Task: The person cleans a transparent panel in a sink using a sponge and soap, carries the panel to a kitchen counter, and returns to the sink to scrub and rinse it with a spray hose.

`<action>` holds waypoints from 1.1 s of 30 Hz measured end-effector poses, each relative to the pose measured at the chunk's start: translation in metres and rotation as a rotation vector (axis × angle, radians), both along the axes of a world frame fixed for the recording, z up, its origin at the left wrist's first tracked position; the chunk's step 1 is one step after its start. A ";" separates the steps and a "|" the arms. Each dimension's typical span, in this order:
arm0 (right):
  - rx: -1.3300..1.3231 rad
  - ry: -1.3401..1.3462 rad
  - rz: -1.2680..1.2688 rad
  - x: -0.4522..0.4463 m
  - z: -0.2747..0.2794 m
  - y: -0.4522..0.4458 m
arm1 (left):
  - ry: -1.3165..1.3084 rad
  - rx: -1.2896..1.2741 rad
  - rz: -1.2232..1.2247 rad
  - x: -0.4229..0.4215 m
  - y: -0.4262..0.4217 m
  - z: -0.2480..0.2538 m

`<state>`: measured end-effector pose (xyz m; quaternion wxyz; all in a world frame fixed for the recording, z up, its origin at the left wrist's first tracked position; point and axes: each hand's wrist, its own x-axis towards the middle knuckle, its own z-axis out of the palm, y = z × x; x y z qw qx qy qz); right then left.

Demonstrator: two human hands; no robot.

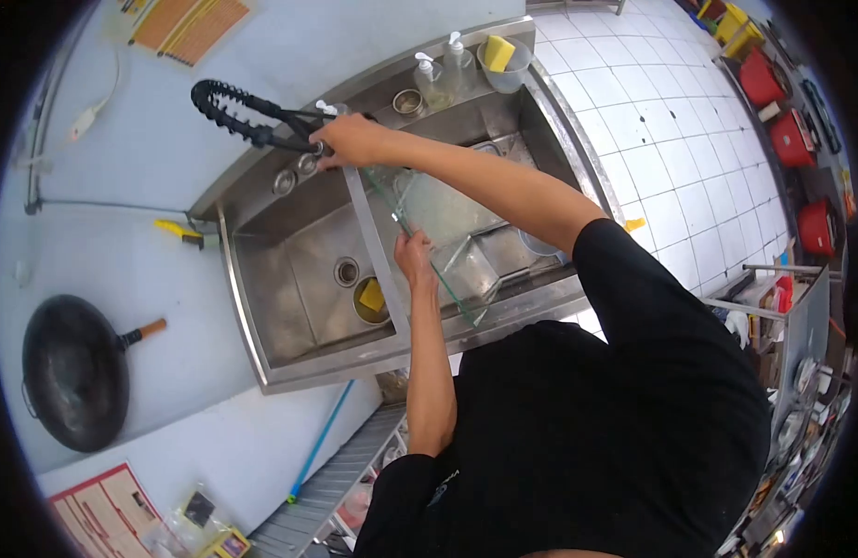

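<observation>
My left hand (415, 258) is closed on the edge of a clear glass pane (455, 296) with greenish edges. The pane is tilted over the right-hand sink basin (489, 116), near the divider. Up at the back of the sink, my right hand (347, 141) grips the base of a black coiled spray faucet (252, 116), by its metal fitting; its fingertips are partly hidden. Below the pane, a metal tray (447, 209) holding cloudy water lies in the basin. The left basin (289, 251) has a drain and a small bowl (365, 312) with a yellow sponge (372, 296).
Soap pump bottles (433, 79) and a plastic tub (508, 70) with a yellow sponge stand on the sink's back ledge. A black wok (75, 372) hangs on the left wall. White floor tiles (652, 139) stretch right towards red containers (762, 79); a blue stick (322, 437) leans below the sink.
</observation>
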<state>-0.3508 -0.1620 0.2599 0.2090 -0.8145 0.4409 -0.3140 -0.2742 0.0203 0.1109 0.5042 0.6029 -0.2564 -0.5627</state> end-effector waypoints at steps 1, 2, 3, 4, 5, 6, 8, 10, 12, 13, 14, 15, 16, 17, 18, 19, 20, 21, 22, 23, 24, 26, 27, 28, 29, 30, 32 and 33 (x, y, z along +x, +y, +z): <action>0.055 0.019 0.118 -0.005 0.003 -0.001 | 0.036 -0.001 0.005 0.006 0.003 -0.003; 0.032 -0.061 0.069 -0.003 0.003 0.004 | 0.069 -0.003 0.008 0.015 0.004 -0.006; 0.004 -0.137 0.016 0.001 -0.001 0.012 | 0.115 0.017 -0.014 0.027 0.005 -0.012; -0.029 -0.203 -0.030 0.004 -0.008 0.011 | 0.170 0.034 -0.029 0.037 0.004 -0.018; -0.115 -0.297 -0.025 0.010 -0.019 0.006 | 0.228 0.049 -0.037 0.044 0.003 -0.026; 0.024 -0.339 0.024 0.008 -0.014 0.009 | 0.237 0.049 -0.004 0.047 0.005 -0.025; 0.298 -0.422 0.124 0.004 0.000 0.021 | 0.253 0.048 0.054 0.052 0.008 -0.022; 0.298 -0.463 0.096 0.010 -0.004 0.021 | 0.286 0.030 -0.013 0.061 0.006 -0.031; 0.285 -0.477 0.078 0.017 -0.010 0.024 | 0.307 0.023 -0.035 0.066 0.010 -0.034; 0.265 -0.475 0.065 0.019 -0.011 0.027 | 0.308 0.020 -0.034 0.065 0.010 -0.031; 0.241 -0.468 0.048 0.016 -0.011 0.027 | 0.315 0.016 -0.037 0.061 0.009 -0.027; 0.307 -0.456 0.098 0.011 -0.009 0.025 | 0.322 0.011 -0.040 0.057 0.006 -0.028; 0.375 -0.444 0.150 0.007 -0.007 0.023 | 0.327 0.007 -0.041 0.057 0.005 -0.029; 0.448 -0.441 0.202 0.007 -0.007 0.025 | 0.324 0.008 -0.040 0.060 0.008 -0.029; 0.408 -0.406 0.167 0.007 -0.005 0.029 | 0.325 0.010 -0.034 0.063 0.008 -0.030; 0.368 -0.372 0.127 0.005 -0.005 0.035 | 0.326 0.012 -0.033 0.064 0.007 -0.032; 0.326 -0.330 0.087 0.001 -0.003 0.039 | 0.334 0.012 -0.031 0.062 0.004 -0.035; 0.382 -0.317 0.128 -0.007 0.000 0.038 | 0.354 0.009 -0.034 0.058 -0.001 -0.040; 0.447 -0.315 0.171 -0.012 0.003 0.040 | 0.364 0.014 -0.033 0.061 -0.003 -0.043; 0.512 -0.320 0.214 -0.013 0.004 0.042 | 0.367 0.021 -0.035 0.067 -0.002 -0.047; 0.575 -0.327 0.254 -0.014 0.004 0.045 | 0.350 0.025 -0.032 0.069 -0.001 -0.047; 0.475 -0.328 0.181 -0.011 0.004 0.059 | 0.329 0.022 -0.035 0.066 -0.007 -0.047; 0.424 -0.318 0.146 -0.012 0.005 0.064 | 0.324 0.025 -0.034 0.062 -0.010 -0.046; 0.450 -0.333 0.164 -0.013 0.006 0.066 | 0.314 0.032 -0.031 0.060 -0.011 -0.045; 0.477 -0.356 0.181 -0.012 0.008 0.068 | 0.297 0.041 -0.029 0.063 -0.010 -0.043; 0.501 -0.383 0.197 -0.008 0.009 0.069 | 0.319 0.036 -0.042 0.068 -0.013 -0.048; 0.415 -0.323 0.120 0.002 0.010 0.075 | 0.366 0.026 -0.067 0.078 -0.019 -0.067; 0.372 -0.287 0.081 0.004 0.009 0.075 | 0.329 0.043 -0.060 0.074 -0.020 -0.060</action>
